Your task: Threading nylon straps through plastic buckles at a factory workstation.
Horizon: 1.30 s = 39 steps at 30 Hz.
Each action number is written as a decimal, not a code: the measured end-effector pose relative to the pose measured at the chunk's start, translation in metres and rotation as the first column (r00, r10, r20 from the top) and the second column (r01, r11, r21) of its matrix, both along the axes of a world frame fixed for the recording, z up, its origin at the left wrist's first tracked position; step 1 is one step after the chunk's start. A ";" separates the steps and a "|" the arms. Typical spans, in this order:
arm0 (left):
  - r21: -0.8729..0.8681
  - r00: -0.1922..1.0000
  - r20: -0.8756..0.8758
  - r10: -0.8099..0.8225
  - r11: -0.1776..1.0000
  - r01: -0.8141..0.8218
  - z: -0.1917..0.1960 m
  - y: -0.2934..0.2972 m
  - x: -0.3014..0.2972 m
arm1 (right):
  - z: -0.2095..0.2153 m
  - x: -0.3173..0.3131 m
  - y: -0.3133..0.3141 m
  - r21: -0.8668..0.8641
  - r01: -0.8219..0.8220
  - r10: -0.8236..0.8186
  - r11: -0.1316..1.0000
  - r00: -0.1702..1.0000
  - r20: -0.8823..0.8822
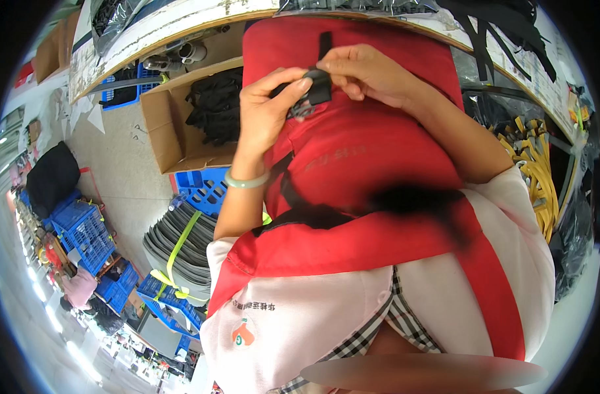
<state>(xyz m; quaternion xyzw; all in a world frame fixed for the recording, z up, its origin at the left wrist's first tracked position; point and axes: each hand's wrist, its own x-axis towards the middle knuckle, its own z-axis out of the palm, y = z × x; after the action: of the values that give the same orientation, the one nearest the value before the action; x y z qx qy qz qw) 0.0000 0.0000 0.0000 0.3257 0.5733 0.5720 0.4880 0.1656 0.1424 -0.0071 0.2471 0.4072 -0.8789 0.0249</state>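
Observation:
Above the red apron [378,157] on my lap, both hands work on a small black strap piece [320,88]. My left hand [268,98] pinches it between thumb and fingers, with a pale bangle [247,180] on the wrist. Below that thumb shows a dark, shiny bit [302,109], too blurred to name. At the strap piece's upper right corner, the fingertips of my right hand [362,69] are pressed together. What lies between those fingertips is partly hidden. A black strip [325,44] lies on the apron just beyond.
A worn table edge [181,33] curves across the far side, with black straps [503,39] hanging over it. Left stands a cardboard box [165,128] of black pieces, near a bundle of dark strips [181,240]. Yellow straps [536,177] hang right. A person [80,285] is at far left.

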 end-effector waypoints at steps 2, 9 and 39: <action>-0.138 0.996 0.092 0.001 0.990 0.012 0.022 -0.020 -0.019 | 0.001 -0.006 0.001 0.306 0.164 -0.165 0.938 0.986 -0.023; -0.079 0.894 0.356 0.273 0.962 -0.263 -0.006 -0.106 -0.108 | -0.013 -0.011 -0.001 0.437 0.017 -0.052 0.899 0.996 0.067; -0.189 0.676 0.436 0.595 0.794 -0.577 -0.104 -0.113 -0.118 | -0.028 -0.029 -0.011 0.601 -0.287 0.068 0.746 0.930 0.361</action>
<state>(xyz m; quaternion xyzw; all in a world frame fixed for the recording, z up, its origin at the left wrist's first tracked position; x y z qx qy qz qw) -0.1181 -0.1126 -0.1037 -0.0340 0.5200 0.7490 0.4092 0.1362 0.1317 -0.0348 0.3374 0.6962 -0.6274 0.0880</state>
